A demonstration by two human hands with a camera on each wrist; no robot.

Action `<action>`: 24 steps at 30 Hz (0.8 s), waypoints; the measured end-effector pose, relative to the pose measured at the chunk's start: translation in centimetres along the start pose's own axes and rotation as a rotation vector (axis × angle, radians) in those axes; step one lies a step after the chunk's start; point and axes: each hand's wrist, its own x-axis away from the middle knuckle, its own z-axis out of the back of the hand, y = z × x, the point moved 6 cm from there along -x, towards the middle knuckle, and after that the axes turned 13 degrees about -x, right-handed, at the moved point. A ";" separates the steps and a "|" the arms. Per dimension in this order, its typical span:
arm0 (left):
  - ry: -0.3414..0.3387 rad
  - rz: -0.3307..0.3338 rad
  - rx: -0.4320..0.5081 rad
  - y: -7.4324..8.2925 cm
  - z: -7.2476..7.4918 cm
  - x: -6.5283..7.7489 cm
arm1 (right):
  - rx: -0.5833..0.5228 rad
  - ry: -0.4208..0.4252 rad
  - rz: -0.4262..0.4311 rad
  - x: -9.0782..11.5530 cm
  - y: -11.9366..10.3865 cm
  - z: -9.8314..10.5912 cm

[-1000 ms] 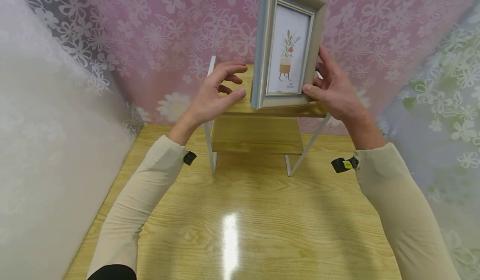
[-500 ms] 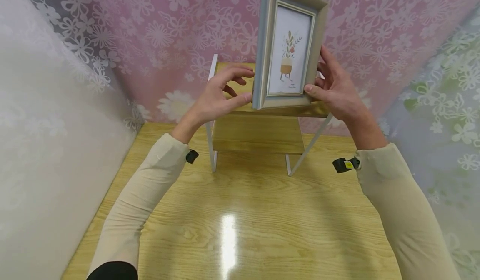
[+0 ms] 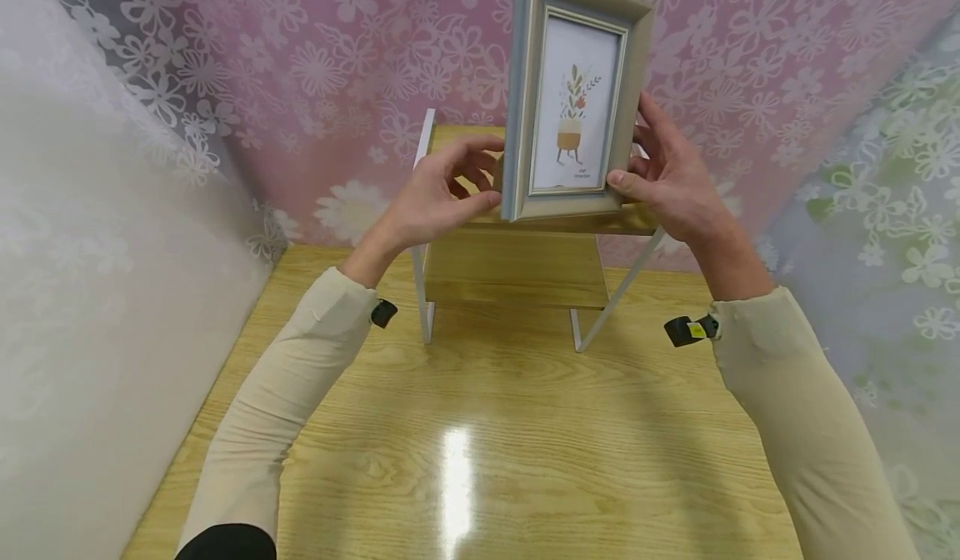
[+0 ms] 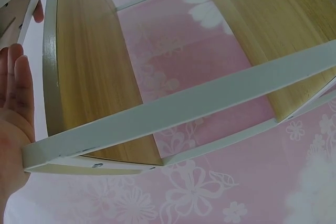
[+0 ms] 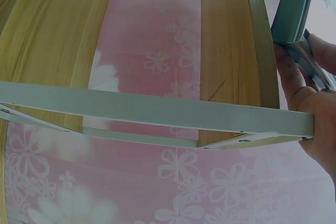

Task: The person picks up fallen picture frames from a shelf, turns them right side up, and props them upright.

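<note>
A picture frame (image 3: 577, 110) with a pale wood-toned border and a potted-plant print leans upright over the small side table's wooden top (image 3: 459, 132). My right hand (image 3: 678, 181) grips its lower right edge, thumb on the front, fingers behind. At the opposite edge is my left hand (image 3: 446, 189), fingers loosely bent and fingertips right beside the frame's side. The left wrist view catches the brownish back of the frame (image 4: 11, 22) just past the left fingertips. In the right wrist view, the greenish side of the frame (image 5: 295, 9) rises above my right fingers.
The side table has white metal legs (image 3: 421, 293) and a lower wooden shelf (image 3: 517, 268). Behind it hangs a pink floral curtain (image 3: 315, 68); pale floral panels (image 3: 112, 235) close in both sides. Wood-patterned flooring (image 3: 525, 427) lies in front.
My left hand has moved right to the frame's left edge, its fingers bending more. The frame has turned slightly and shifted a little left, while my right hand keeps its grip.
</note>
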 end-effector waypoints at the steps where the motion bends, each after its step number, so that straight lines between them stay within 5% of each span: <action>1: 0.001 0.000 0.008 0.0 0.0 0.0 | 0.002 0.002 -0.001 0.0 0.0 0.0; 24: 0.021 0.000 0.064 -0.1 0.4 0.2 | -0.029 0.000 -0.023 -0.1 0.0 -0.1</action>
